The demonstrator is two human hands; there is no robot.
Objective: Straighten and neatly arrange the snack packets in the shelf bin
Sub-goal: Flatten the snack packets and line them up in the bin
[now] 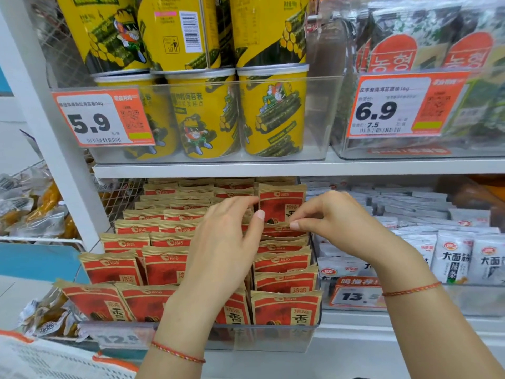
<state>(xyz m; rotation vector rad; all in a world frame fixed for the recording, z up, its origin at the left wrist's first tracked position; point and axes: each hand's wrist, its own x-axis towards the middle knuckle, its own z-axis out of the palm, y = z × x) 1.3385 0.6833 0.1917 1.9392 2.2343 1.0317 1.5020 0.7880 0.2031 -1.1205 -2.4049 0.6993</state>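
Reaching into the clear bin [273, 337] at the lower centre of the frame, both hands work among the red-and-tan packets [169, 265]. The packets stand in rows from front to back, three columns wide, mostly upright and overlapping like files. The left hand [224, 242] sits over the middle column, fingers curled forward, its fingertips [252, 201] touching the left edge of one raised packet [281, 203] that stands taller than its neighbours in the right column, toward the back of the bin. Its thumb [258, 217] points up beside that packet's lower left. The right hand [338, 222] comes in from the right, thumb and forefinger pressed together on the top edge of a lower packet [281, 228] just in front of the raised one. Each wrist wears a thin red cord bracelet [177, 351].

On the shelf above, in the upper centre, yellow cans [270, 113] are stacked two high in a clear tray, with an orange price tag [102, 117] reading 5.9 at its left. At the upper right, dark green packs [410, 39] stand behind a 6.9 tag [404, 108]. White packets [453, 258] fill the neighbouring bin at the right, level with the hands.
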